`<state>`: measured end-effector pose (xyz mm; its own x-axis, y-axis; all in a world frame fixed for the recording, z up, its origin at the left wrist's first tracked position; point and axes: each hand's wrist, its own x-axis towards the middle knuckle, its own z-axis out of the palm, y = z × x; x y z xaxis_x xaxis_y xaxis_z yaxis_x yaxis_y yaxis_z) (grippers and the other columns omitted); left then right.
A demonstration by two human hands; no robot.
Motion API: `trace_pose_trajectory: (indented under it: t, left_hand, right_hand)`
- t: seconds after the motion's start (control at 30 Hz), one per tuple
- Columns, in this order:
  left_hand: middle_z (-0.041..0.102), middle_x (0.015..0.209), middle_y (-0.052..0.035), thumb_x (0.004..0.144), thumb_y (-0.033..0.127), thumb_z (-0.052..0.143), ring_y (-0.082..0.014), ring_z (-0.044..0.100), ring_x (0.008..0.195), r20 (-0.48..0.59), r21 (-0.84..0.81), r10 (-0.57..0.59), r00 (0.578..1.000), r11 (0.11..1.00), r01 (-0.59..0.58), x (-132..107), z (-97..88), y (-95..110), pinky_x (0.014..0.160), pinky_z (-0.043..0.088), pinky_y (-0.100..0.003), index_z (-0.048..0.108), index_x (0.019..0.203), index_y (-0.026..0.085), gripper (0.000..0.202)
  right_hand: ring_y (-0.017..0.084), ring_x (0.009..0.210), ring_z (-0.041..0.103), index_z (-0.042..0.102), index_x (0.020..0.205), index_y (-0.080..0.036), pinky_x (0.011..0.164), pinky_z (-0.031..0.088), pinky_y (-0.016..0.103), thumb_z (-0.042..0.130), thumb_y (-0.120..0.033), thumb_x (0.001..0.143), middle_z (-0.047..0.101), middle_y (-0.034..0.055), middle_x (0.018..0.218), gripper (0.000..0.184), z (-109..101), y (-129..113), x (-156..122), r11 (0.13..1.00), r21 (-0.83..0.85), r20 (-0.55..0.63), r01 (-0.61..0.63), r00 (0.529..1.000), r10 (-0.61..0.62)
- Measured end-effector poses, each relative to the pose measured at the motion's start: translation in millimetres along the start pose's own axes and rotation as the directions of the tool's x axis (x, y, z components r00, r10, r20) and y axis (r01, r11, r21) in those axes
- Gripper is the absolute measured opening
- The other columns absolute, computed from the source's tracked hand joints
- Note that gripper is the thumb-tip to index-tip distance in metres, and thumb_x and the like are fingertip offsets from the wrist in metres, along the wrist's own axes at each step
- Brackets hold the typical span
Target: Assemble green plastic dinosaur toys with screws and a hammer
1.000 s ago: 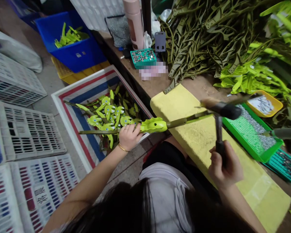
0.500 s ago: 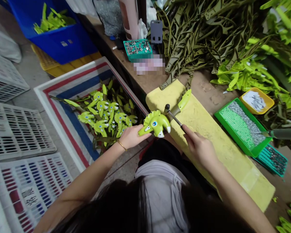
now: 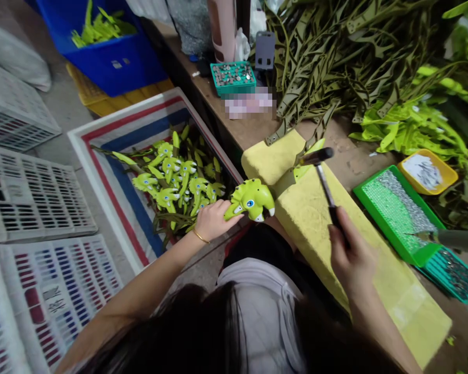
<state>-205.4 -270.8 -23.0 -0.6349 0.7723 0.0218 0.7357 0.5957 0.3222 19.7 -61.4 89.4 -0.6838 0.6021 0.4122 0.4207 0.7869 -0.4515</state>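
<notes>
Workbench (image 3: 214, 106) with a yellow foam pad (image 3: 398, 296) in front of you: your left hand (image 3: 216, 221) curls round a green dinosaur head (image 3: 253, 200), held just off the pad's edge. Your right hand (image 3: 351, 254) closes on a hammer (image 3: 327, 189), head up over the pad, fingers a bit blurred. Striped bin (image 3: 120, 117) of more heads (image 3: 167, 197) sits to your left.

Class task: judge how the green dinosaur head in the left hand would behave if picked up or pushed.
The dinosaur head looks like moulded plastic, so it is probably stiff and fairly light. Its rounded shape might let it rock or tip on the yellow pad. Its flat strap would likely bend somewhat.
</notes>
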Motion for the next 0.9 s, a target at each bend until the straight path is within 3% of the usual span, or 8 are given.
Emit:
trace_pose_trajectory:
  t: [0.07, 0.17, 0.27, 0.37, 0.5, 0.6, 0.8, 0.9]
  left_hand:
    - [0.067, 0.084, -0.0096, 0.082, 0.066, 0.049, -0.0224, 0.064, 0.081, -0.112, -0.012, -0.157, 0.981, 0.988, 0.156, -8.1, 3.6, -27.6, 0.067, 0.045, -0.031, 0.06, 0.089, 0.017, 0.051]
    - [0.066, 0.09, -0.0141, 0.081, 0.067, 0.049, -0.0261, 0.063, 0.084, -0.239, -0.01, -0.489, 0.839, 0.865, 0.501, -24.7, 6.2, -87.6, 0.068, 0.045, -0.036, 0.056, 0.1, 0.014, 0.057]
    - [0.066, 0.092, -0.0155, 0.087, 0.06, 0.041, -0.026, 0.062, 0.08, -0.13, 0.043, -0.607, 0.784, 0.787, 0.616, -48.7, 13.7, -142.3, 0.062, 0.042, -0.036, 0.055, 0.1, 0.017, 0.046]
    - [0.066, 0.083, -0.0099, 0.088, 0.05, 0.048, -0.0236, 0.063, 0.075, 0.089, 0.101, -0.62, 0.779, 0.784, 0.612, -74.7, 32.7, -170.7, 0.059, 0.043, -0.033, 0.057, 0.09, 0.019, 0.033]
    - [0.064, 0.101, -0.007, 0.089, 0.041, 0.057, -0.0185, 0.063, 0.088, 0.382, 0.148, -0.555, 0.739, 0.826, 0.544, -91.1, 70.0, -177.5, 0.076, 0.053, -0.035, 0.06, 0.105, 0.016, 0.029]
    - [0.059, 0.12, -0.0093, 0.09, 0.037, 0.057, -0.0212, 0.059, 0.105, 0.489, 0.177, -0.542, 0.683, 0.829, 0.531, -83.1, 97.4, -176.8, 0.09, 0.051, -0.043, 0.057, 0.118, 0.016, 0.035]
    - [0.046, 0.141, -0.0213, 0.08, 0.045, 0.067, -0.0405, 0.033, 0.136, 0.486, 0.278, -0.663, 0.569, 0.735, 0.619, -58.6, 127.6, -172.4, 0.107, 0.032, -0.057, 0.049, 0.133, 0.014, 0.064]
    - [0.052, 0.132, -0.016, 0.087, 0.041, 0.06, -0.0306, 0.052, 0.12, 0.457, 0.296, -0.719, 0.524, 0.678, 0.673, -54.0, 126.5, -166.9, 0.097, 0.046, -0.052, 0.051, 0.128, 0.015, 0.05]
  right_hand:
    - [0.021, 0.093, 0.072, 0.061, 0.126, -0.02, 0.082, 0.061, 0.034, 0.059, -0.027, 0.086, 0.073, 0.0092, 0.11, 0.041, -9.0, 3.2, 0.0, 1.0, -0.004, -0.084, -0.005, 0.996, 0.005]
    - [0.023, 0.092, 0.072, 0.064, 0.121, -0.018, 0.084, 0.061, 0.038, 0.063, -0.03, 0.084, 0.073, 0.0112, 0.108, 0.04, -9.5, 15.5, -9.9, 0.995, 0.021, -0.108, -0.095, 0.989, 0.097]
    - [0.023, 0.091, 0.073, 0.065, 0.119, -0.017, 0.083, 0.061, 0.038, 0.064, -0.034, 0.083, 0.073, 0.0113, 0.109, 0.04, 1.2, 29.2, -26.1, 0.967, 0.055, -0.025, -0.25, 0.967, 0.252]
    - [0.024, 0.095, 0.072, 0.066, 0.118, -0.018, 0.086, 0.06, 0.038, 0.063, -0.038, 0.083, 0.072, 0.0113, 0.113, 0.041, 9.0, 35.8, -39.4, 0.923, 0.065, 0.025, -0.379, 0.925, 0.378]
    - [0.025, 0.099, 0.071, 0.067, 0.117, -0.018, 0.092, 0.057, 0.042, 0.062, -0.043, 0.082, 0.072, 0.0097, 0.112, 0.043, 7.4, 37.9, -45.8, 0.887, 0.049, 0.035, -0.46, 0.888, 0.458]
    - [0.024, 0.1, 0.071, 0.066, 0.118, -0.02, 0.094, 0.057, 0.041, 0.063, -0.042, 0.082, 0.072, 0.0081, 0.113, 0.043, 7.9, 39.5, -43.6, 0.89, 0.032, 0.023, -0.456, 0.89, 0.455]
    - [0.022, 0.098, 0.071, 0.067, 0.117, -0.021, 0.089, 0.059, 0.036, 0.062, -0.039, 0.083, 0.073, 0.0071, 0.111, 0.039, 26.8, 32.8, -30.2, 0.933, 0.063, 0.07, -0.354, 0.934, 0.35]
    - [0.023, 0.103, 0.069, 0.066, 0.118, -0.019, 0.091, 0.057, 0.04, 0.057, -0.042, 0.085, 0.071, 0.0095, 0.115, 0.041, 38.5, 26.4, -20.1, 0.921, 0.086, 0.159, -0.38, 0.918, 0.364]
